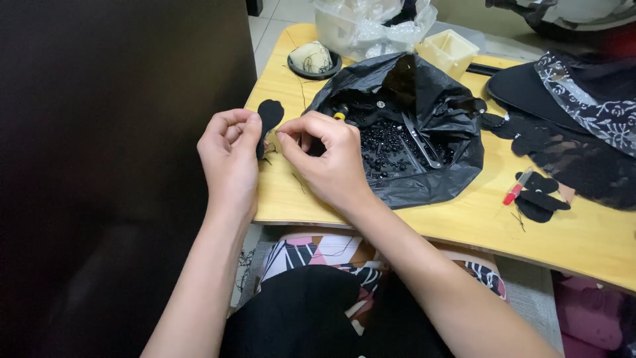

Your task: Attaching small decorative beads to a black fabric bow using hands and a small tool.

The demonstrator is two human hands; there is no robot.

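left hand (228, 156) pinches a small black felt piece (269, 114), rounded and matte, above the near-left edge of the wooden lap table (464, 222). right hand (328, 159) has fingertips pinched shut just beside it; what they grip is too fine to tell. risk: a snagged thread or a knock could spill glossy black beads (391, 149) from the crinkled black plastic bag (430, 185) to the right.

**Free room along the bench's near edge**

We see bare bench (464, 222) along its near edge, between black bag (404, 132) and red pen (517, 186). The bag fills the middle; black fabric pieces (563, 156) crowd the right edge, plastic containers (371, 26) the far edge.
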